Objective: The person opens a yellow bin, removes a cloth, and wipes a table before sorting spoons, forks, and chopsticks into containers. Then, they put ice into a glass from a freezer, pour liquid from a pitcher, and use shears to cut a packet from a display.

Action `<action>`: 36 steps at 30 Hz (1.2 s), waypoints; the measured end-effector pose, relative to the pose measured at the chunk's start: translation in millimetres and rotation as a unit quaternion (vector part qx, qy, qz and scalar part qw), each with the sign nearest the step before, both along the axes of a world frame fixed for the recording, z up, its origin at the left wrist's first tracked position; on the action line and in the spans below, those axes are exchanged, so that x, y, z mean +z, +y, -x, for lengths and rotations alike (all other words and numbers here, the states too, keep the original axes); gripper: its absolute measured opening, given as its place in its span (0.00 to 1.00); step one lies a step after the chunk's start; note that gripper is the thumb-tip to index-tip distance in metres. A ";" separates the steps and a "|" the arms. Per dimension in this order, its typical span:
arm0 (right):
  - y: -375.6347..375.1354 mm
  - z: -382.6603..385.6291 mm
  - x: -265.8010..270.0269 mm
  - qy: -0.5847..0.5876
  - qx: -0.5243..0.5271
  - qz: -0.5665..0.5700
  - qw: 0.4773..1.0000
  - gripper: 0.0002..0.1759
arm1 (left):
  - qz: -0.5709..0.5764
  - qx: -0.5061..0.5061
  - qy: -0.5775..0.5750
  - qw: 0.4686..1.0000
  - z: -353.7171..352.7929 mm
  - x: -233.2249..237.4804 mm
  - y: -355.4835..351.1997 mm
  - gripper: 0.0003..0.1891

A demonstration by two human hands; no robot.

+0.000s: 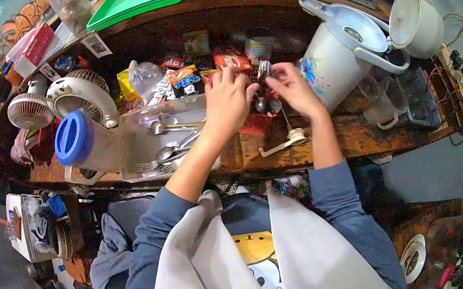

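Both hands, the left hand (228, 99) and the right hand (295, 87), meet above the red basket (254, 124) on the counter (357, 133), their fingertips pinching a small shiny metal piece (264, 69) between them, its long axis running near to far.

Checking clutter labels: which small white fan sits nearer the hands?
The small white fan beside the blue-lidded jug; the other fan lies farther left.

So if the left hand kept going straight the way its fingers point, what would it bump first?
Probably the red snack packet just beyond the left hand and its fingertips, though depth is hard to judge.
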State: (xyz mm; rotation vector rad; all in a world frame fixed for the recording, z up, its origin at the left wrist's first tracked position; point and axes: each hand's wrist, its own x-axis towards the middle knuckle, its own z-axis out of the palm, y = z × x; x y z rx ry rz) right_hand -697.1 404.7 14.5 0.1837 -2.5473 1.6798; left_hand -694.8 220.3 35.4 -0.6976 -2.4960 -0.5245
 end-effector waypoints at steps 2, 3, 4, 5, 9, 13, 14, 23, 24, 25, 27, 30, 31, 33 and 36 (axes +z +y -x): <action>0.0 -4.5 9.1 0.083 -0.051 0.031 0.995 0.17 | -0.077 -0.032 0.005 0.996 -7.3 4.1 -4.3 0.10; -0.4 -7.9 19.5 0.114 -0.064 0.037 0.991 0.17 | -0.077 -0.027 0.004 0.997 -10.8 2.0 -9.7 0.10; -2.5 -8.9 23.2 0.137 -0.063 0.039 0.988 0.16 | -0.121 -0.048 0.006 0.991 -14.1 0.0 -16.9 0.10; -3.5 -4.7 16.5 0.195 -0.061 0.002 0.979 0.16 | -0.165 -0.070 0.009 0.984 -17.4 -2.0 -24.9 0.09; -15.0 3.0 0.0 0.156 -0.065 -0.083 0.982 0.14 | -0.224 -0.014 -0.001 0.974 -33.7 -30.1 -72.8 0.07; -38.2 -23.9 47.0 0.237 -0.172 -0.033 0.956 0.15 | -0.240 0.105 -0.044 0.964 -36.1 -59.8 -147.0 0.06; -52.0 -34.8 58.2 0.252 -0.167 0.016 0.953 0.14 | -0.246 0.117 -0.070 0.960 -35.7 -65.1 -166.7 0.06; -208.3 -12.5 -43.5 0.122 0.236 -0.143 0.953 0.11 | -0.024 0.121 -0.272 0.954 -38.9 -83.9 -200.4 0.16; -213.3 -6.1 -56.5 0.098 0.215 -0.218 0.947 0.12 | -0.001 0.107 -0.303 0.947 -37.7 -87.8 -201.1 0.20; -216.4 0.6 -66.9 0.102 0.217 -0.218 0.946 0.12 | 0.030 0.127 -0.338 0.932 -38.3 -79.1 -196.7 0.21; -221.9 9.6 -78.3 0.105 0.174 -0.308 0.929 0.14 | 0.006 0.120 -0.337 0.934 -36.7 -82.6 -198.4 0.21; -222.0 9.8 -81.6 0.116 0.160 -0.315 0.928 0.13 | 0.006 0.125 -0.345 0.930 -36.9 -85.8 -201.1 0.21; -221.2 9.8 -82.3 0.126 0.153 -0.324 0.925 0.12 | 0.005 0.127 -0.347 0.929 -37.1 -86.0 -201.3 0.21; -219.9 11.2 -86.6 0.119 0.154 -0.322 0.927 0.12 | 0.034 0.124 -0.327 0.936 -39.0 -85.0 -201.5 0.21; -217.2 12.5 -87.9 0.096 0.162 -0.323 0.927 0.11 | 0.013 0.133 -0.333 0.933 -39.8 -84.2 -200.2 0.18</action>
